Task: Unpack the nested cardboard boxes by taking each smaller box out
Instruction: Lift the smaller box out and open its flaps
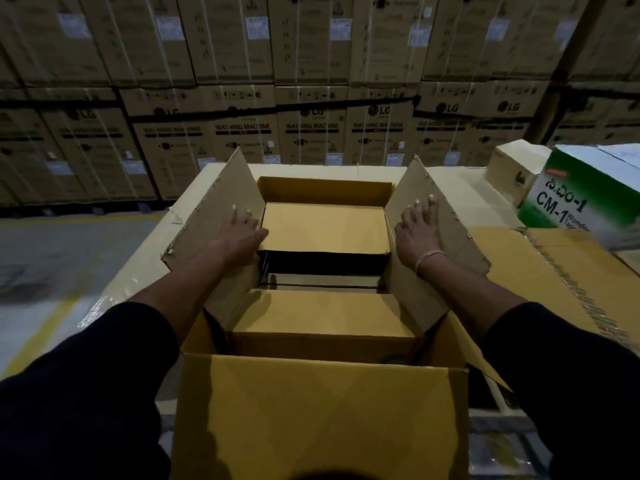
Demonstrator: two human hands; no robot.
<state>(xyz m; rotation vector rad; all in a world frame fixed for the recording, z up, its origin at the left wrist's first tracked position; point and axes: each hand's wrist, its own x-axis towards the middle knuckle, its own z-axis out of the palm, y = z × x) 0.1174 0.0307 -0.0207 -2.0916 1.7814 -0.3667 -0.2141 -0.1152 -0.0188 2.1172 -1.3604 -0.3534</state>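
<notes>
Two hands press flat on the side flaps of the inner box [323,233], which sits inside the outer box [322,403]: left hand [240,237] on its left flap, fingers spread; right hand [417,230] on its right flap, fingers spread.

A wall of stacked washing machine cartons [311,81] fills the background, each with a white label. At right, a green-and-white box [588,199] sits tilted beside a small brown carton [512,168], perhaps touching it. Grey floor [52,244] lies left.
</notes>
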